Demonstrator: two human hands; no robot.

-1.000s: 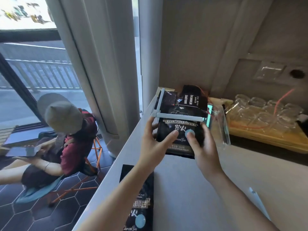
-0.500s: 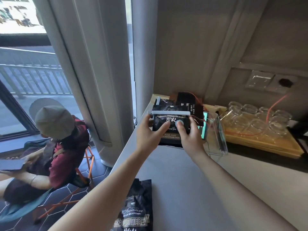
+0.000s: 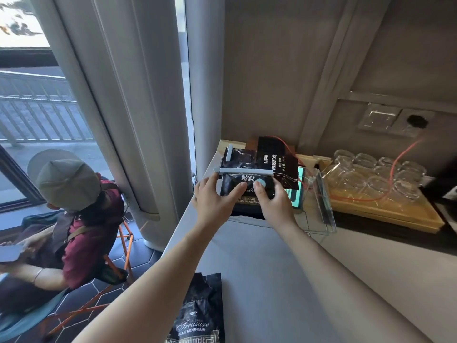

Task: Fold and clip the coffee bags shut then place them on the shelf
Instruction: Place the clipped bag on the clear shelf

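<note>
Both hands hold one clipped coffee bag (image 3: 243,188) at the back of the counter (image 3: 272,268): the left hand (image 3: 217,201) grips its left edge with the thumb laid across the front, and the right hand (image 3: 273,203) grips its right edge with the thumb on the pale blue dot. A grey clip (image 3: 246,172) spans the folded top. The step in hand looks like placing, the fold and clip being done on this bag.

This bag lies over another clipped bag (image 3: 237,157), just left of the clear acrylic stand (image 3: 321,199) and well left of the glasses tray (image 3: 385,209). Whether it already rests there or hangs just above, I cannot tell. Its long axis runs away from the person, folded top toward the wall, printed face up, clip crosswise.

Next, I judge, it should be set square, let go, then the open bag (image 3: 200,315) at the counter's near edge fetched, since it shows no clip.
</note>
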